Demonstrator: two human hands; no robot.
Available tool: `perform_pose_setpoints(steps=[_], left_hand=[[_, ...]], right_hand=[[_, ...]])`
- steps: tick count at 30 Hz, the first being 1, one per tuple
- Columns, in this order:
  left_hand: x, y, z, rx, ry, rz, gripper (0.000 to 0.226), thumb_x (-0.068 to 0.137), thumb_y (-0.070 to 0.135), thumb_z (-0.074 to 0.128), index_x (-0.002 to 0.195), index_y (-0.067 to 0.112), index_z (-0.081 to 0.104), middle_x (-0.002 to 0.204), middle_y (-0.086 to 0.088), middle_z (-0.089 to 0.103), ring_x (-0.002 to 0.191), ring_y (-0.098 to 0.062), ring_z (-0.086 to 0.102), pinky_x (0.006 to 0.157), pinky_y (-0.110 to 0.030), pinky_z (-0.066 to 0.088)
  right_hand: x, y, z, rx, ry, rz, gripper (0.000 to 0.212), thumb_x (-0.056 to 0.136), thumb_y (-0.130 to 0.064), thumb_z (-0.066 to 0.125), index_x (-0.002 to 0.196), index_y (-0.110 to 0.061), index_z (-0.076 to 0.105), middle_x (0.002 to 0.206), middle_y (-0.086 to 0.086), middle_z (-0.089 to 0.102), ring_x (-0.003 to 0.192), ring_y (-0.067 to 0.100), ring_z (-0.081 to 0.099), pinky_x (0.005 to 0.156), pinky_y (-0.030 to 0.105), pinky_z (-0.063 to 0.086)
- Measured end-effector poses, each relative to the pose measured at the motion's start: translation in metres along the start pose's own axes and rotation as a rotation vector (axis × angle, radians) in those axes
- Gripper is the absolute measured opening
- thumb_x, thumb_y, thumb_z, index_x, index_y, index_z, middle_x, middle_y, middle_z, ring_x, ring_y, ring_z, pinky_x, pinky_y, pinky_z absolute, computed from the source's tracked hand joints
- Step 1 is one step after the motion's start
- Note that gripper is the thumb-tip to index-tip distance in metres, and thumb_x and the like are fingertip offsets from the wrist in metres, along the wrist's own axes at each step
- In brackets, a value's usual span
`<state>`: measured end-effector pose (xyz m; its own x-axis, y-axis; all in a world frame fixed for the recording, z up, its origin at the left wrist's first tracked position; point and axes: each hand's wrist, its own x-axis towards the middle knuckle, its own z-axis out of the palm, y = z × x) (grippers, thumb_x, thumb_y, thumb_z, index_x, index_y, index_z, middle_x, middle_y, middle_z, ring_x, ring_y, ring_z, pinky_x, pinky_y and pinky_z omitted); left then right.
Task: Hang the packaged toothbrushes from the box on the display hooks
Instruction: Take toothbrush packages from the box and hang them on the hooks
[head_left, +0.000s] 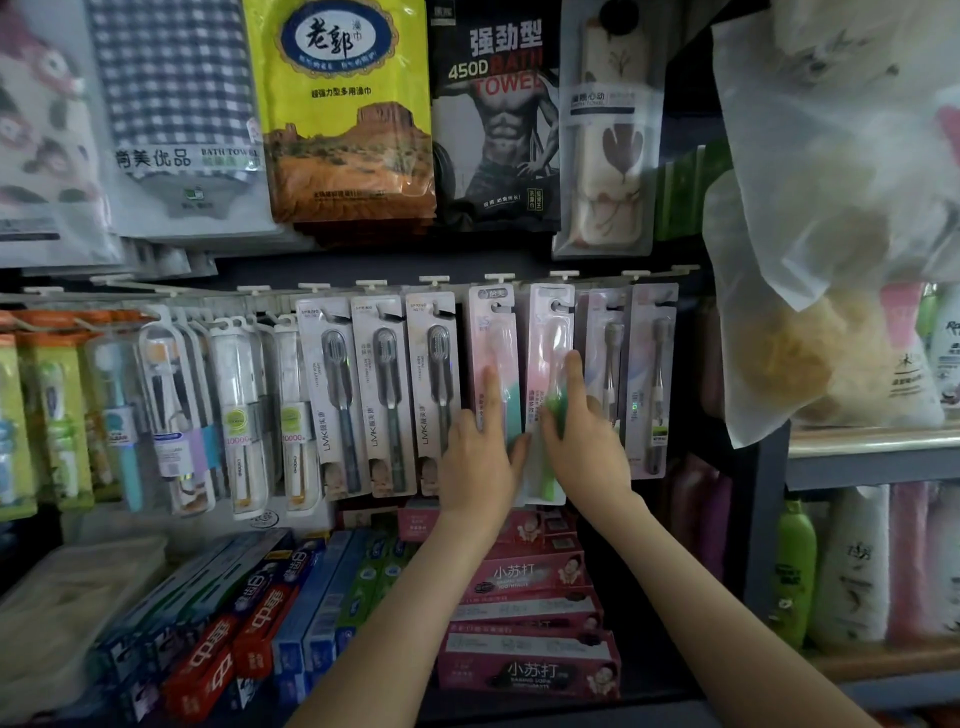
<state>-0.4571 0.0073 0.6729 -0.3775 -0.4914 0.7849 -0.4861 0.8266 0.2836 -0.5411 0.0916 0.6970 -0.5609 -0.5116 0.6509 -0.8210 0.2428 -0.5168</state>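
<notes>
Two pink and green toothbrush packs hang side by side on the white display hooks (498, 278) in the middle of the rack. My left hand (480, 457) lies flat against the left pack (493, 358), index finger straight up along it. My right hand (579, 441) holds the lower part of the right pack (550, 343), index finger stretched up its right edge and thumb curled round its green front. The box is out of view.
Grey LMK toothbrush packs (379, 395) hang left of my hands, pale packs (649, 374) to the right. Towel packs (343, 114) hang above. Toothpaste boxes (524, 623) lie on the shelf below. A plastic bag (831, 234) hangs at the right.
</notes>
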Motion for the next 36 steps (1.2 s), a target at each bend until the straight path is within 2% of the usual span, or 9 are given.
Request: perform_pose_setpoints(steps=[4,13,17,20,24,28,31,33,36], left_hand=[[-0.003,-0.005,0.007,-0.005,0.029,0.037,0.088,0.094,0.044,0.054,0.151,0.028,-0.011,0.105,-0.015,0.054,0.080,-0.026,0.056,0.052,-0.035,0.050],[-0.010,-0.013,0.006,0.015,-0.016,0.044,0.090,0.096,0.046,0.049,0.146,0.030,-0.024,0.136,-0.017,0.042,0.090,-0.026,0.058,0.059,-0.037,0.054],[-0.016,-0.013,0.006,-0.017,-0.014,0.057,0.095,0.095,0.046,0.052,0.144,0.035,-0.030,0.150,-0.018,0.028,0.111,-0.032,0.055,0.071,-0.039,0.056],[-0.019,-0.010,0.003,-0.021,0.035,0.076,0.094,0.092,0.042,0.060,0.151,0.030,-0.013,0.153,-0.021,0.023,0.131,-0.039,0.041,0.085,-0.045,0.056],[-0.021,-0.006,0.003,0.060,0.133,0.116,0.081,0.090,0.044,0.056,0.154,0.015,0.017,0.154,-0.024,0.021,0.138,-0.042,0.030,0.100,-0.054,0.046],[-0.021,0.003,0.010,0.142,0.185,0.213,0.078,0.090,0.045,0.056,0.153,0.014,0.022,0.156,-0.023,0.016,0.143,-0.040,0.020,0.114,-0.054,0.025],[-0.017,0.014,0.016,0.183,0.204,0.279,0.079,0.088,0.044,0.060,0.153,0.017,0.023,0.158,-0.019,0.011,0.145,-0.036,0.012,0.118,-0.052,0.011],[-0.012,0.019,0.019,0.214,0.221,0.327,0.078,0.088,0.048,0.055,0.153,0.018,0.025,0.158,-0.015,0.008,0.146,-0.034,0.007,0.118,-0.050,-0.003],[0.001,0.024,0.027,0.296,0.223,0.375,0.081,0.088,0.053,0.055,0.154,0.020,0.022,0.160,-0.011,0.004,0.148,-0.029,-0.006,0.116,-0.052,-0.007]], right_hand=[[-0.005,0.001,0.004,-0.025,0.004,0.012,0.072,0.101,-0.032,0.041,0.153,-0.024,-0.008,0.136,0.013,0.044,0.096,0.029,0.059,0.061,0.034,0.047],[-0.013,0.002,0.004,-0.029,0.025,0.028,0.072,0.100,-0.031,0.044,0.153,-0.017,-0.003,0.149,0.014,0.034,0.101,0.031,0.061,0.066,0.037,0.050],[-0.016,0.002,0.006,-0.018,0.033,0.049,0.071,0.100,-0.031,0.044,0.154,-0.016,0.000,0.153,0.013,0.028,0.110,0.031,0.059,0.071,0.036,0.049],[-0.020,0.001,0.007,-0.006,0.053,0.047,0.071,0.100,-0.033,0.044,0.154,-0.015,0.002,0.152,0.012,0.029,0.115,0.030,0.056,0.072,0.037,0.050],[-0.023,0.003,0.002,0.000,0.098,0.051,0.071,0.098,-0.037,0.044,0.153,-0.016,0.005,0.148,0.012,0.033,0.130,0.029,0.041,0.086,0.041,0.048],[-0.025,0.015,-0.008,0.020,0.175,0.019,0.059,0.101,-0.031,0.039,0.152,-0.011,0.016,0.146,0.013,0.035,0.130,0.030,0.037,0.099,0.040,0.039],[-0.021,0.035,-0.013,-0.072,0.234,-0.096,0.043,0.100,-0.019,0.034,0.141,-0.004,0.039,0.145,0.020,0.038,0.124,0.039,0.041,0.102,0.047,0.035],[-0.017,0.050,-0.016,-0.040,0.239,-0.055,0.052,0.098,-0.030,0.027,0.145,-0.008,0.035,0.142,0.024,0.039,0.125,0.039,0.039,0.103,0.044,0.032],[-0.008,0.068,-0.020,-0.032,0.246,-0.051,0.056,0.100,-0.033,0.026,0.153,-0.015,0.018,0.150,0.023,0.027,0.135,0.033,0.025,0.107,0.046,0.030]])
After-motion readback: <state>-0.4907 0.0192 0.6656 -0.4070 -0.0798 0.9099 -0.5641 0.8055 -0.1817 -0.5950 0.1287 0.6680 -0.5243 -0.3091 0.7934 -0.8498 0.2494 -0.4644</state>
